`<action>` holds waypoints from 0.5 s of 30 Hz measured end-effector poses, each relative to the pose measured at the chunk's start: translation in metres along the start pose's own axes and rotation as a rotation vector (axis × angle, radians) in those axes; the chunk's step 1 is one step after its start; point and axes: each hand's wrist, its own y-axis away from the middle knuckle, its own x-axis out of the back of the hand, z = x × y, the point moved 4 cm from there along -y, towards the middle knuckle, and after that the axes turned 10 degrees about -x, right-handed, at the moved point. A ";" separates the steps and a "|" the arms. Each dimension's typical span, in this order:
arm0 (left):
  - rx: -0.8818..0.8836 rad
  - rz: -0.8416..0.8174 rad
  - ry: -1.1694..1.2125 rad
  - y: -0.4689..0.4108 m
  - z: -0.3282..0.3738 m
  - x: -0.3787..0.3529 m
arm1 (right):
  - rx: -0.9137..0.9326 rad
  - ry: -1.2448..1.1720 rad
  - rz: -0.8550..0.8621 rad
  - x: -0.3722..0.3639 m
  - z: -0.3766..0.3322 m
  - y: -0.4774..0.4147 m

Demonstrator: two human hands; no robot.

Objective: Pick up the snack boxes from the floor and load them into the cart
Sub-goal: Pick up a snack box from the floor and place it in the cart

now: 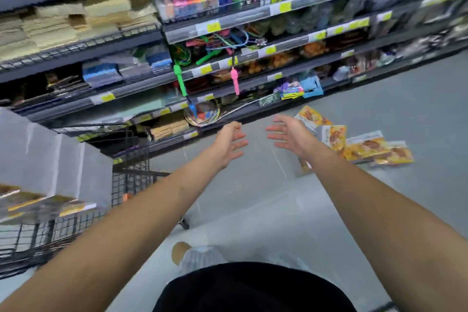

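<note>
Several orange and white snack boxes (364, 145) lie scattered flat on the grey floor at the right, near the foot of the shelves. My right hand (291, 133) is stretched out above the floor just left of them, fingers spread, holding nothing. My left hand (231, 143) reaches forward beside it, palm facing the right hand, fingers relaxed and empty. The black wire cart (131, 180) stands at the left, holding stacked boxes (45, 208) with white sides and yellow edges.
Dark store shelves (228, 76) full of colourful goods run across the back, with green and pink skipping-rope handles (234, 81) hanging down. A cart wheel (184, 223) sits on the floor near my left forearm. My foot (195, 254) shows at the bottom.
</note>
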 end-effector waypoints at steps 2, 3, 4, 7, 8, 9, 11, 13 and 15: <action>0.018 -0.070 -0.029 -0.003 -0.005 -0.048 | 0.003 -0.036 0.049 0.048 0.004 0.008; 0.024 -0.101 -0.046 -0.004 -0.006 -0.071 | 0.000 -0.058 0.073 0.072 0.006 0.012; 0.027 -0.129 -0.070 -0.006 -0.006 -0.091 | -0.006 -0.083 0.094 0.093 0.008 0.016; 0.016 -0.198 -0.157 -0.012 -0.004 -0.149 | 0.002 -0.160 0.150 0.152 0.011 0.024; 0.008 -0.206 -0.178 -0.016 -0.003 -0.162 | 0.000 -0.192 0.167 0.166 0.012 0.025; 0.001 -0.213 -0.197 -0.021 -0.003 -0.174 | -0.007 -0.217 0.184 0.179 0.013 0.026; -0.003 -0.249 -0.241 -0.032 -0.002 -0.198 | -0.034 -0.245 0.224 0.202 0.017 0.026; 0.008 -0.274 -0.283 -0.044 -0.003 -0.215 | -0.063 -0.252 0.259 0.221 0.021 0.024; 0.022 -0.281 -0.314 -0.064 -0.002 -0.232 | -0.088 -0.267 0.293 0.240 0.022 0.014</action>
